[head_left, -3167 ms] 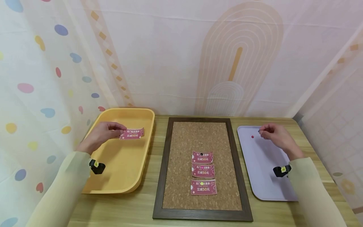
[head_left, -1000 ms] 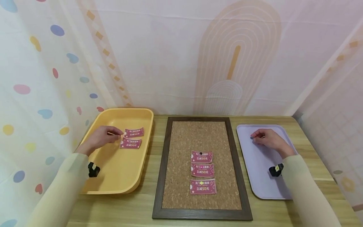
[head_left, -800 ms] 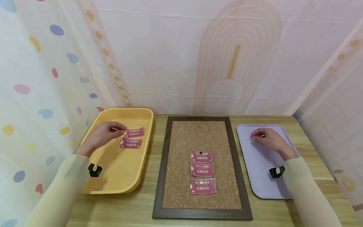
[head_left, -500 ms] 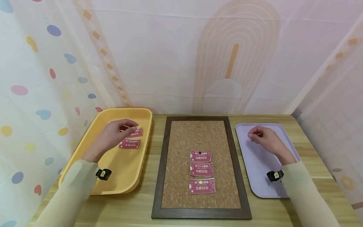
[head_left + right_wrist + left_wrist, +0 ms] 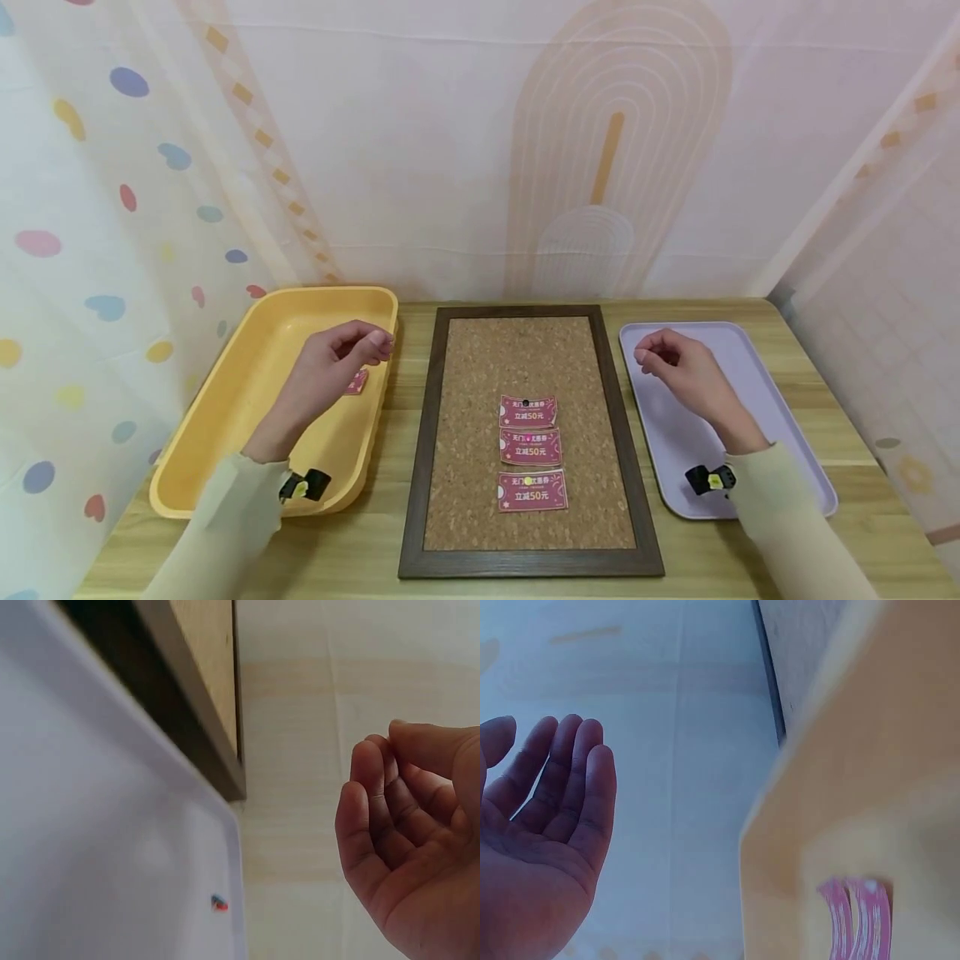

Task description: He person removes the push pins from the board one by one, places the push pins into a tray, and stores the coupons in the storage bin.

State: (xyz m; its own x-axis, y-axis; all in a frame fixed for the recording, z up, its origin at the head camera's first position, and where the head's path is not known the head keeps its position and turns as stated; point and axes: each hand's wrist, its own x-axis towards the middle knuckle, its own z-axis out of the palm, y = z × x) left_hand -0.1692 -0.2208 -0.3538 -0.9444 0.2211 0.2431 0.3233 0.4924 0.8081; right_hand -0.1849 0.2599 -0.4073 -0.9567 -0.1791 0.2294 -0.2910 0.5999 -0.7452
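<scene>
Below the left grip (image 5: 326,371) lie two pink coupons (image 5: 873,921).

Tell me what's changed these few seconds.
The left hand released its pink paper coupon into the deep yellow tray and moved rightward; the right hand released a small blue pin onto the flat lavender tray and moved leftward. Three pinned coupons on the brown-framed rectangular corkboard stayed.

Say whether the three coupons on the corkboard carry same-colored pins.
No: the top coupon has a black pin, the middle coupon a pink pin, the bottom coupon a yellow pin.
</scene>
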